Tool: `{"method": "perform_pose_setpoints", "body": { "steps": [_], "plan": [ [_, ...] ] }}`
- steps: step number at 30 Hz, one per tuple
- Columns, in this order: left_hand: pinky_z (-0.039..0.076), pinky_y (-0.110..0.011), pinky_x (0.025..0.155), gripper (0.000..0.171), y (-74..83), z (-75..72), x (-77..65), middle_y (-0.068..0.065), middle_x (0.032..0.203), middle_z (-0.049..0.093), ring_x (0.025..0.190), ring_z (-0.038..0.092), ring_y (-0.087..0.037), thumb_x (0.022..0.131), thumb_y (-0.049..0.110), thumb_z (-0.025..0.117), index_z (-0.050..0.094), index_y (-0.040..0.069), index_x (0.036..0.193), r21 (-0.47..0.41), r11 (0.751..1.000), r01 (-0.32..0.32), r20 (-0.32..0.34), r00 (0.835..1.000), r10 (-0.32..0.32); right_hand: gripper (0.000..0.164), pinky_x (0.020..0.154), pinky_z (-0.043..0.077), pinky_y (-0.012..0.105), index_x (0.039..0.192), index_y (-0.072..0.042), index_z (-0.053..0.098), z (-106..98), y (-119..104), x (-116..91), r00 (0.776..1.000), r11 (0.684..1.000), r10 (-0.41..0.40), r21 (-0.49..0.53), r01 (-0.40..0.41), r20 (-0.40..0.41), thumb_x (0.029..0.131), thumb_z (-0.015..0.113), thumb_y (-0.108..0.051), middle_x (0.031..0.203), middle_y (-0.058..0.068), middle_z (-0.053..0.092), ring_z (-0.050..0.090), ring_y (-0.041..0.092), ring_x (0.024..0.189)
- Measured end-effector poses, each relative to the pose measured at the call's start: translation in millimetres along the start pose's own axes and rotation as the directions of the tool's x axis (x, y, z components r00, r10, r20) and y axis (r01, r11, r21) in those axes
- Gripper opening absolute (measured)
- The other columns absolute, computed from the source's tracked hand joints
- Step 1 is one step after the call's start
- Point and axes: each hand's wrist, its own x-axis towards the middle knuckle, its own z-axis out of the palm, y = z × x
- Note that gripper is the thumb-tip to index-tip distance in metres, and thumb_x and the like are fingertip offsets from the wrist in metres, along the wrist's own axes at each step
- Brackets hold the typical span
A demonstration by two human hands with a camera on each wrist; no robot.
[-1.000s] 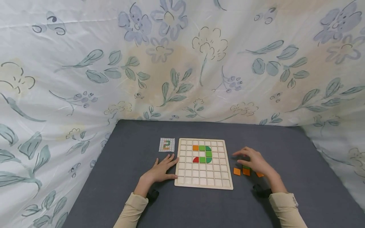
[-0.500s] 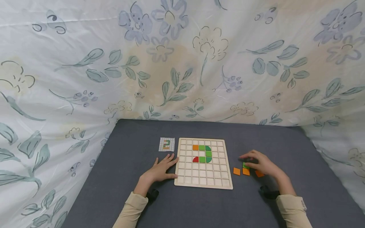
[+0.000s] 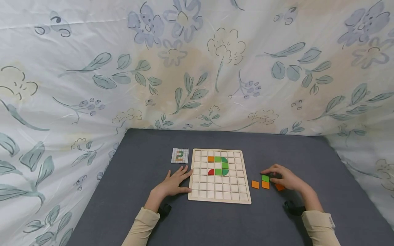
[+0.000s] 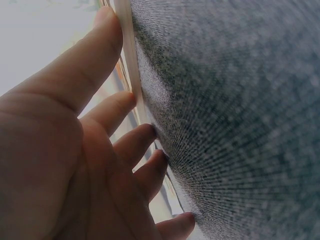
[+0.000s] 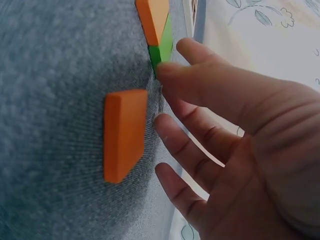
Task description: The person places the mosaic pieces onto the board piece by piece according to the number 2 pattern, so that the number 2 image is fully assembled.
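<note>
My left hand point(image 3: 173, 182) rests with spread fingers at the left edge of the wooden grid board point(image 3: 203, 196); thumb and fingertips touch its rim in the left wrist view. My right hand point(image 3: 284, 177) is at the right of the board, thumb tip beside a green square tile point(image 3: 265, 178) and index finger just past its far edge. In the right wrist view the thumb meets the green tile point(image 5: 161, 52), the other fingers loosely bent. An orange tile point(image 3: 265, 185) abuts the green one. Another orange tile point(image 3: 279, 187) lies partly hidden under the hand.
On the board sit an orange tile point(image 3: 210, 159), several green ones and a red quarter-round tile point(image 3: 211, 172). A loose orange tile point(image 3: 255, 184) lies right of the board. A small pattern card point(image 3: 180, 155) lies to its left. Floral cloth point(image 3: 197, 68) hangs behind the dark table.
My right hand has moved right, away from the board, uncovering the green tile beside the orange one. My left hand stays at the board's edge.
</note>
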Motion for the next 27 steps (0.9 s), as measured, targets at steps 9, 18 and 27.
{"method": "perform_pose_setpoints", "body": {
  "steps": [9,18,27],
  "plan": [
    [0.0,-0.064,0.108,0.078,0.2,-1.1,0.3,-0.006,0.155,0.016,0.143,0.007,-0.027,0.084,0.05,0.061,0.026,0.025,0.148,-0.009,1.0,0.012,-0.003,1.0,-0.012,0.031,0.07,0.043,0.033,0.115,-0.012,0.067,-1.7,3.2,2.4,0.999,1.0,-0.02,-0.005,0.02,0.033,0.084,0.067,-0.009,0.099,0.004,0.054,0.048,0.016,0.084],
    [0.001,-0.065,0.108,0.078,1.2,-1.4,-0.7,-0.007,0.155,0.016,0.143,0.008,-0.028,0.084,0.05,0.061,0.026,0.024,0.148,-0.002,1.0,0.012,-0.002,1.0,-0.012,0.028,0.073,0.045,0.035,0.112,-0.013,0.067,-1.8,5.1,2.6,0.999,1.0,-0.005,0.017,0.004,0.033,0.084,0.069,-0.014,0.101,0.005,0.054,0.049,0.019,0.087],
    [0.001,-0.065,0.108,0.078,2.6,-1.6,-0.9,-0.008,0.154,0.017,0.143,0.008,-0.029,0.084,0.049,0.061,0.026,0.022,0.148,-0.006,1.0,0.013,-0.003,1.0,-0.013,0.027,0.071,0.043,0.033,0.109,-0.014,0.066,0.9,8.1,4.0,1.0,1.0,0.002,0.003,-0.002,0.01,0.084,0.069,-0.022,0.102,0.003,0.053,0.046,0.014,0.084]
  ]
}}
